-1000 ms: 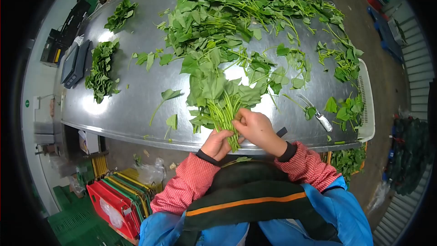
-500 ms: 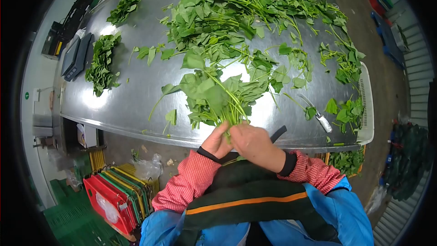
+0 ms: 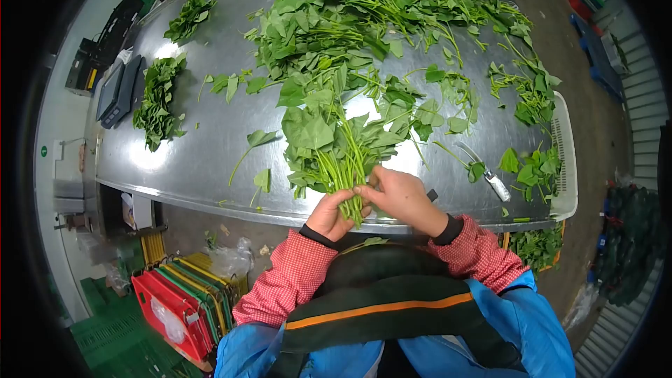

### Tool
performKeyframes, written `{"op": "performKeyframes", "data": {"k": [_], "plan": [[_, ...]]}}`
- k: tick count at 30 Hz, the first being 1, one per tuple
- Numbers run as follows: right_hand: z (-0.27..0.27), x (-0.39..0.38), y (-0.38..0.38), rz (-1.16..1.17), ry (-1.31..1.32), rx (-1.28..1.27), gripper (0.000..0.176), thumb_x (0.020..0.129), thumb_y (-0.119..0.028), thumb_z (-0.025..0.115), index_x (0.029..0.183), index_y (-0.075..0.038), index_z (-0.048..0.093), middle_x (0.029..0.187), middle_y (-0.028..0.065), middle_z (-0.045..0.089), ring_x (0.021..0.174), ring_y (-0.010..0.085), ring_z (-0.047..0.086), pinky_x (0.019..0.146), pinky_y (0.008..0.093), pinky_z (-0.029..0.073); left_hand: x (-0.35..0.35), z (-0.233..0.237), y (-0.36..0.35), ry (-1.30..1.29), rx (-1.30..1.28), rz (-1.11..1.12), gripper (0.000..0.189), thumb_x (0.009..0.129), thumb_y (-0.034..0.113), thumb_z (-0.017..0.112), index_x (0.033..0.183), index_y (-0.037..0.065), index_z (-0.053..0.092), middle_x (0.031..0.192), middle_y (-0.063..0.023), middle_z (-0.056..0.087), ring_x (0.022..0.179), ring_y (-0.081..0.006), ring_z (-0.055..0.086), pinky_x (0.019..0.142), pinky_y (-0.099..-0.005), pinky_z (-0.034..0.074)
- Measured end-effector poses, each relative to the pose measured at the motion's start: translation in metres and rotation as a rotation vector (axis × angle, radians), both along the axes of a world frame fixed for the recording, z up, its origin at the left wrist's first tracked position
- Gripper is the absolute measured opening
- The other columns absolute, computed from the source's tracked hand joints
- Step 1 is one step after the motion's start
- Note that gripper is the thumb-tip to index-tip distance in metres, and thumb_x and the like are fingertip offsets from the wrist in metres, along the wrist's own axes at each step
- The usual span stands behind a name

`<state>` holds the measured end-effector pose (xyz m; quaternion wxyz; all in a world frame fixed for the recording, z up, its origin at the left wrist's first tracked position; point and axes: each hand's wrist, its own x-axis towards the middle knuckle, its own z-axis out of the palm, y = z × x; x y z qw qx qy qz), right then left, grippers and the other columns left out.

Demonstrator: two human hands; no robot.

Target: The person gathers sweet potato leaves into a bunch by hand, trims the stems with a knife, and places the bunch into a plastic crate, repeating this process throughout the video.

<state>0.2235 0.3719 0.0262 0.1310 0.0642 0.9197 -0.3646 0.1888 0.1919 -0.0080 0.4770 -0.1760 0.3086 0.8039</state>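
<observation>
A bunch of leafy green stems [image 3: 339, 143] is held at the table's front edge, its leaves pointing away from me and its cut ends toward me. My left hand [image 3: 332, 215] is closed around the lower stems from the left. From the right, my right hand [image 3: 402, 199] pinches stems of the same bunch between thumb and fingers. Just beyond lies a large heap of the same greens [image 3: 315, 35]. To the right rests a knife [image 3: 495, 185] with a pale handle and a curved blade, a leaf partly across it.
Two smaller bunches, one near [image 3: 159, 101] and one farther [image 3: 190, 15], lie on the metal table [image 3: 217, 140] at left, beside a dark scale-like device [image 3: 120, 91]. A white basket [image 3: 564, 157] stands at the right edge. Folded red crates [image 3: 171, 308] are on the floor at lower left.
My right hand has opened its grip slightly and shifted right, showing more of the stems. The bunch has turned a little more upright. My left hand stays around it.
</observation>
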Motion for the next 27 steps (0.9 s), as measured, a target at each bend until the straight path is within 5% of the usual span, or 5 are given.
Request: {"op": "performKeyframes", "data": {"k": [3,10,13,22,27], "plan": [[-0.022,0.003,0.012,-0.198,-0.094,-0.426,0.034,0.087,-0.038,0.06,0.089,-0.003,0.059,0.061,0.0106,0.059,0.056,0.0242,0.059,0.053,0.0355,0.044,-0.001,-0.004,-0.005,-0.061,-0.054,-0.017,0.022,0.09,0.013,0.053,0.109,0.001,0.053,0.095,-0.0082,0.06,0.083,-0.0177,0.058,0.072,-0.0331,0.051],[-0.019,-0.012,0.004,-0.046,0.304,-0.09,0.021,0.079,-0.026,0.066,0.086,-0.007,0.059,0.072,0.0096,0.056,0.066,0.0299,0.058,0.057,0.0389,0.044,-0.003,0.007,-0.005,-0.122,0.055,0.017,0.023,0.088,0.018,0.056,0.106,0.004,0.053,0.086,-0.0063,0.057,0.075,-0.0164,0.055,0.066,-0.0317,0.047],[-0.014,-0.011,0.012,-0.109,0.236,-0.227,0.02,0.078,-0.023,0.066,0.085,-0.006,0.057,0.082,0.0095,0.056,0.072,0.0314,0.058,0.06,0.0404,0.046,-0.005,0.01,-0.008,-0.128,0.07,0.042,0.024,0.088,0.021,0.056,0.106,0.005,0.053,0.086,-0.0064,0.058,0.075,-0.0168,0.054,0.065,-0.0312,0.046],[-0.008,-0.015,0.014,0.025,0.331,-0.124,0.014,0.074,-0.012,0.063,0.079,-0.003,0.053,0.085,0.0114,0.054,0.08,0.0306,0.056,0.069,0.0374,0.046,-0.004,0.002,-0.009,-0.094,-0.089,0.006,0.026,0.09,0.02,0.057,0.11,0.005,0.052,0.091,-0.0084,0.061,0.08,-0.0182,0.059,0.066,-0.0316,0.051],[0.011,-0.004,0.037,0.124,0.163,-0.837,0.004,0.075,-0.002,0.054,0.077,-0.001,0.051,0.085,0.0091,0.057,0.085,0.0199,0.059,0.079,0.0314,0.046,0.0,-0.002,-0.001,-0.054,-0.127,0.002,0.022,0.088,0.012,0.059,0.108,0.002,0.055,0.094,-0.0095,0.063,0.086,-0.0205,0.063,0.069,-0.0346,0.053]]}}
